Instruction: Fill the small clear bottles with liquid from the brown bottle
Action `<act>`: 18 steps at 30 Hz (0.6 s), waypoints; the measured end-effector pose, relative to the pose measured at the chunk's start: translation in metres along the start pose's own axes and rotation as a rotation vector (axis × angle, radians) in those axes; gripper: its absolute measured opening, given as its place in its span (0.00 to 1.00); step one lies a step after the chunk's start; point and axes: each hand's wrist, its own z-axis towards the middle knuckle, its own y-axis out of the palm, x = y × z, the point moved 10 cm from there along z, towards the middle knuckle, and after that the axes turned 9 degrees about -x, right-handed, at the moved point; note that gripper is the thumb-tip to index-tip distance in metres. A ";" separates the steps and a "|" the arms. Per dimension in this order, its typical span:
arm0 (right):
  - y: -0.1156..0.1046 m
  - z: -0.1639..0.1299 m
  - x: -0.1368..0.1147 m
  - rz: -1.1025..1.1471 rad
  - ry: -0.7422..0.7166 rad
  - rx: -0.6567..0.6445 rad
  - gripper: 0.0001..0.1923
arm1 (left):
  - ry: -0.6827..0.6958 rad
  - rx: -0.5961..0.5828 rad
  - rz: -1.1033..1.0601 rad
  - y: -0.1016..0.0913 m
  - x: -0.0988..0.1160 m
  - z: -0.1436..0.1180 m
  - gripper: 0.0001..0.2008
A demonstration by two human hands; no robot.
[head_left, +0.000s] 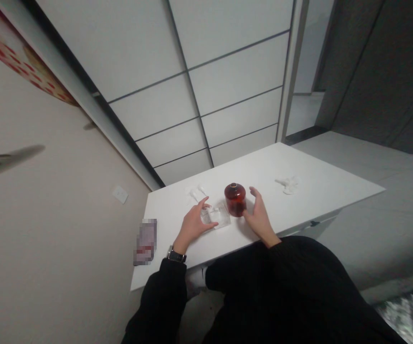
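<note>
A brown-red translucent bottle (235,200) with a narrow open neck stands upright on the white table (321,191). My right hand (259,219) is beside it on the right, fingers apart, with the thumb close to the bottle's lower side; whether it touches cannot be told. To the bottle's left is a clear, box-like container (222,217). The thumb and fingers of my left hand (195,222) curve around the container's left end, covering part of it. Just beyond that hand lie small white pieces (202,190), too faint to name.
Crumpled white tissue (289,184) lies on the table's right half. A blurred-out flat packet or phone (145,241) lies at the left edge by the wall. A drawer handle (314,223) sits under the front edge. White sliding panels (235,81) rise behind the table.
</note>
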 end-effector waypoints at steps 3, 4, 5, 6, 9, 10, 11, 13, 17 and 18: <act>-0.026 -0.020 -0.028 -0.028 -0.015 0.133 0.24 | 0.028 0.018 0.009 -0.001 0.003 -0.003 0.48; -0.032 -0.030 -0.045 -0.047 -0.080 0.164 0.18 | 0.052 0.040 0.007 -0.004 0.003 -0.004 0.50; -0.031 -0.040 -0.066 -0.066 -0.177 0.143 0.11 | 0.079 0.084 -0.009 -0.010 0.003 -0.007 0.50; -0.022 -0.052 -0.087 -0.082 -0.291 0.073 0.07 | 0.101 0.148 -0.035 -0.018 0.000 -0.009 0.48; 0.039 -0.108 -0.140 -0.087 -0.641 -0.333 0.07 | 0.078 0.380 -0.128 -0.051 -0.033 -0.011 0.31; 0.069 -0.134 -0.150 -0.080 -0.728 -0.521 0.06 | 0.037 0.428 -0.137 -0.058 -0.050 -0.007 0.26; 0.103 -0.164 -0.154 -0.069 -0.782 -0.754 0.05 | -0.002 0.453 -0.136 -0.063 -0.067 0.000 0.23; 0.171 -0.207 -0.125 -0.138 -0.487 -1.168 0.04 | -0.055 0.453 -0.126 -0.066 -0.098 0.020 0.20; 0.221 -0.237 -0.039 -0.560 0.299 -1.144 0.15 | -0.067 0.369 -0.079 -0.057 -0.136 0.058 0.22; 0.224 -0.242 -0.029 -0.610 0.374 -1.126 0.17 | -0.061 0.341 -0.068 -0.053 -0.141 0.064 0.24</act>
